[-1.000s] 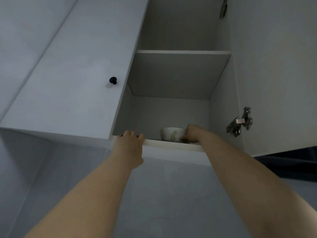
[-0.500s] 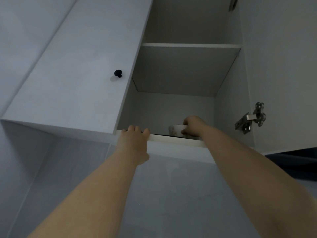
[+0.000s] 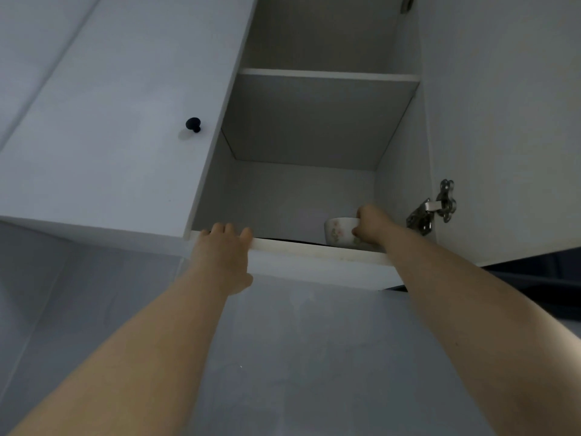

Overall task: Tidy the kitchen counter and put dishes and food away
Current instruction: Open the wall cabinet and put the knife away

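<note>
I look up into an open white wall cabinet point(image 3: 314, 199). A small white bowl point(image 3: 339, 231) with a floral pattern stands on the bottom shelf, toward the right. My right hand point(image 3: 372, 225) grips the bowl's right side, fingers curled round its rim. My left hand point(image 3: 224, 256) holds the front edge of the bottom shelf point(image 3: 314, 248), its fingertips hooked over the lip. The bowl's base is hidden behind the shelf edge.
An upper shelf point(image 3: 330, 75) spans the cabinet above. The closed left door point(image 3: 110, 121) has a black knob point(image 3: 193, 124). The right door point(image 3: 503, 121) stands open on a metal hinge point(image 3: 434, 209). A grey wall lies below the cabinet.
My right hand has moved the bowl to the right along the bottom shelf. The left hand keeps its hold on the shelf edge.
</note>
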`<control>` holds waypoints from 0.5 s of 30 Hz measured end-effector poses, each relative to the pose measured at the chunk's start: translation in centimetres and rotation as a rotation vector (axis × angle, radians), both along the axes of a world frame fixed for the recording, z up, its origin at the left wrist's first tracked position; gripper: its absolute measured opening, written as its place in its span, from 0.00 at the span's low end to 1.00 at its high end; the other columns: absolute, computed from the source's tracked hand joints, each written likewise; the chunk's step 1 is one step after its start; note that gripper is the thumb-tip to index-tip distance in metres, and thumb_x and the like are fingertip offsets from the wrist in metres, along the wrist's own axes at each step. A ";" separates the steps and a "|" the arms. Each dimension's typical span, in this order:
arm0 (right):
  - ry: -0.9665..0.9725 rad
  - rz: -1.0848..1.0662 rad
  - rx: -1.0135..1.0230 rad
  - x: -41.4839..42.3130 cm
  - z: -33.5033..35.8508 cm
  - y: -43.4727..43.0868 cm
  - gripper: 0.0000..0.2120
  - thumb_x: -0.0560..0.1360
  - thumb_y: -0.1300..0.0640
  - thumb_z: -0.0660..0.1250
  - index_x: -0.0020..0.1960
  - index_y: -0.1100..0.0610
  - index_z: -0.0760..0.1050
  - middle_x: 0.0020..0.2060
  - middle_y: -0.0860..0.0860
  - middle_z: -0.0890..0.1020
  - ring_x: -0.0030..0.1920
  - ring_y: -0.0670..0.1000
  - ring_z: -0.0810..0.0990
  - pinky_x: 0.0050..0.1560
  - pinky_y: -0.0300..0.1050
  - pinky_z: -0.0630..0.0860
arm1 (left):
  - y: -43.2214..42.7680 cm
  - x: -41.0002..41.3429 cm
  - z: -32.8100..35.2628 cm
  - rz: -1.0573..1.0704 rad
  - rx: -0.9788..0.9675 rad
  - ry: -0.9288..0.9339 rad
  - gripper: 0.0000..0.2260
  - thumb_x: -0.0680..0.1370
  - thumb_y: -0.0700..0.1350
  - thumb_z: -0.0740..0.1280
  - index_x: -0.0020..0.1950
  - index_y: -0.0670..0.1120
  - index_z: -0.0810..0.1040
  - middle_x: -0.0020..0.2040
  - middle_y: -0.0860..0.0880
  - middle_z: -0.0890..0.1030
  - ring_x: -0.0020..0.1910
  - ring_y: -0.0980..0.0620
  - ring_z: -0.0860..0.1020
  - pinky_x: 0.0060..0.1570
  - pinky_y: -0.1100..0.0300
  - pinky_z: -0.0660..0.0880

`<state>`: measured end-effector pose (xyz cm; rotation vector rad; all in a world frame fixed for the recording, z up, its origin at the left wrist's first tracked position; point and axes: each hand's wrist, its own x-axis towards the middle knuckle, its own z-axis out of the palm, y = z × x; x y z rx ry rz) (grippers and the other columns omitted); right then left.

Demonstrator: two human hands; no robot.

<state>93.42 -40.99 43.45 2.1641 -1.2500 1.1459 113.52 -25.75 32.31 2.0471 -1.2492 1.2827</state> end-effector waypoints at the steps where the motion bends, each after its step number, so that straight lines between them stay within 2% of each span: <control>1: -0.002 -0.008 0.010 -0.3 0.0 0.0 0.13 0.73 0.64 0.67 0.56 0.67 0.76 0.54 0.63 0.79 0.55 0.61 0.78 0.48 0.46 0.73 | 0.0 0.0 0.0 0.002 -0.002 -0.002 0.28 0.72 0.56 0.67 0.67 0.47 0.62 0.62 0.46 0.70 0.62 0.45 0.69 0.61 0.54 0.67; 7: 0.023 -0.095 0.050 -1.4 -0.1 -0.2 0.14 0.73 0.65 0.68 0.57 0.67 0.76 0.56 0.62 0.79 0.57 0.59 0.78 0.45 0.44 0.71 | -0.1 0.0 -0.1 0.010 -0.009 -0.010 0.27 0.72 0.56 0.67 0.67 0.48 0.62 0.60 0.47 0.71 0.61 0.46 0.69 0.60 0.55 0.67; 15: 0.151 -0.215 0.054 -1.6 0.1 0.0 0.17 0.74 0.62 0.68 0.60 0.67 0.74 0.59 0.61 0.77 0.60 0.59 0.77 0.55 0.45 0.73 | -0.3 0.1 -0.1 0.033 -0.023 -0.027 0.26 0.73 0.54 0.67 0.66 0.48 0.62 0.60 0.47 0.71 0.61 0.46 0.69 0.59 0.56 0.67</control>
